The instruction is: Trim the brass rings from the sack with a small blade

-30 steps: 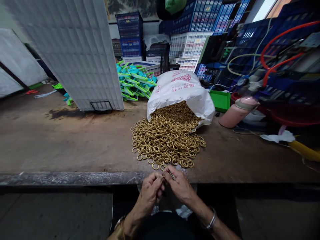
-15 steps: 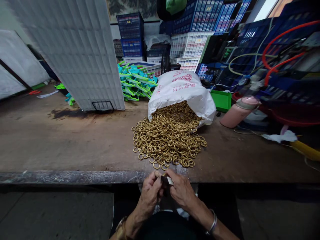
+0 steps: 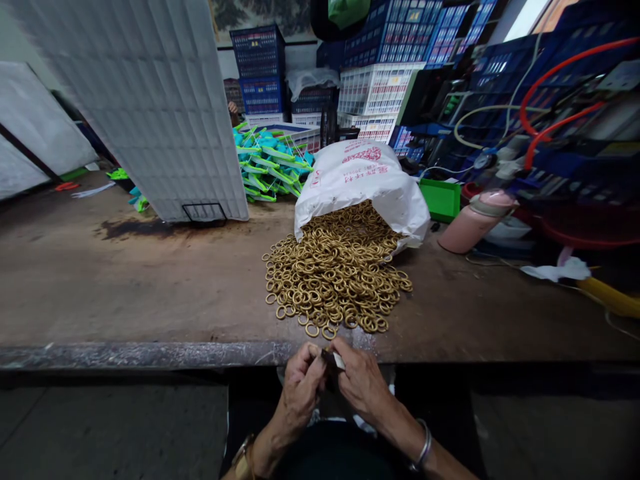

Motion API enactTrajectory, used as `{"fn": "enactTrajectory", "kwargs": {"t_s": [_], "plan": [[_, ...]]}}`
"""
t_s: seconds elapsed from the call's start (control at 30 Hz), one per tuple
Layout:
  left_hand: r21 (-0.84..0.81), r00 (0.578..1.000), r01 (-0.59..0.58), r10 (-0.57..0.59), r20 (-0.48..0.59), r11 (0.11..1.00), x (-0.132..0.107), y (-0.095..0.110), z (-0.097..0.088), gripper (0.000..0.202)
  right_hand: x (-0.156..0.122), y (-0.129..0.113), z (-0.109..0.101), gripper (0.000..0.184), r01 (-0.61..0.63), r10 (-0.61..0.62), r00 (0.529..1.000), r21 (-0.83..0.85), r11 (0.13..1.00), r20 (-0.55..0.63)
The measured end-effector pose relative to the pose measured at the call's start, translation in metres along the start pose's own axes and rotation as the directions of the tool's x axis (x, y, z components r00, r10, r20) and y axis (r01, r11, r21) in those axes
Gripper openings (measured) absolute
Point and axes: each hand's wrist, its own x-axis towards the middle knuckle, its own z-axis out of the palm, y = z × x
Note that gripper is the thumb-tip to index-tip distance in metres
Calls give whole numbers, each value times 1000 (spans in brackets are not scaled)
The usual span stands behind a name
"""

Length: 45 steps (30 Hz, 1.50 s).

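My left hand (image 3: pixel 302 379) and my right hand (image 3: pixel 361 377) meet just in front of the table edge, fingers closed. My right hand grips a small knife-like tool (image 3: pixel 339 361) with a whitish handle and a dark end that reaches to my left thumb. A bit of gold colour shows between the fingertips, apparently a ring like those on the table, mostly hidden by my left fingers. Right beyond my hands lies a heap of gold-coloured rings (image 3: pixel 335 280). They spill from the mouth of a white sack (image 3: pixel 357 177) lying on its side.
A tall pale ribbed panel (image 3: pixel 165 120) stands on the table (image 3: pixel 150 287) at left. Behind it are green and turquoise plastic pieces (image 3: pixel 273 163). To the right are a green tray (image 3: pixel 440 200), a pink bottle (image 3: pixel 475 223) and red hoses (image 3: pixel 533 100). Stacked crates (image 3: pixel 375 90) fill the back.
My hands stay together in almost the same place, with the tool turned very slightly. The view has shifted a little. Part of a person now shows behind the panel's right edge.
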Motion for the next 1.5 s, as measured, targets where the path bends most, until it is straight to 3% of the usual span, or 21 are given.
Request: {"fn": "enactTrajectory", "kwargs": {"t_s": [0.33, 0.6, 0.7, 0.83, 0.9, 1.03, 1.27, 1.4, 1.5], "plan": [[82, 998, -33, 37, -44, 996, -1, 1, 1, 30, -1, -1, 4, 28, -47, 46, 999, -37, 998, -19], [104, 999, -48, 47, 11, 993, -5, -2, -4, 32, 0, -1, -3, 16, 9, -27, 986, 110, 994, 164], [78, 1000, 4, -6, 27, 997, -13, 5, -3, 32, -1, -3, -6, 20, -21, 22, 988, -8, 1000, 152], [65, 992, -36, 28, 124, 997, -27, 24, 2, 32, 0, 5, -6, 27, -93, 105, 993, -200, 975, 52], [-39, 986, 17, -10, 169, 999, -29, 29, 4, 31, 3, 11, -5, 29, -121, 123, 992, -237, 964, -5], [-346, 978, 202, -168, 124, 916, -18, 25, 0, 28, 11, 13, 1, 30, -104, 81, 991, -240, 965, -104], [-552, 966, 253, -239, 98, 794, -6, 11, -12, 15, 21, 6, 11, 28, -107, 72, 992, -404, 908, -101], [-636, 949, 282, -306, 75, 718, -2, 6, -17, 20, 22, 8, 14, 30, -110, 60, 989, -403, 908, -135], [-636, 940, 259, -341, -8, 727, 1, 6, -17, 25, 26, 11, 8, 31, -143, 103, 985, -310, 940, -140]]}}
